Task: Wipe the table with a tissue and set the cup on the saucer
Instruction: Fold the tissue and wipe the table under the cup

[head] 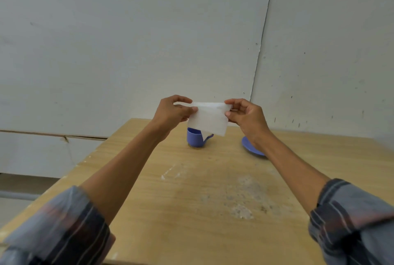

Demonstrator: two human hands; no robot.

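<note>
A white tissue point(207, 118) hangs in the air above the far part of the wooden table point(149, 211). My left hand point(173, 112) pinches its upper left corner and my right hand point(247, 116) pinches its upper right corner. Below the tissue a blue cup point(194, 139) stands upright on the table, its handle to the right and partly hidden by the tissue. A blue saucer point(250, 147) lies to the right of the cup, apart from it, partly covered by my right wrist.
Pale stains and scuffed patches point(241, 198) mark the middle of the table. White walls stand behind the table and to its right. The table's left edge point(70, 171) drops off to the floor.
</note>
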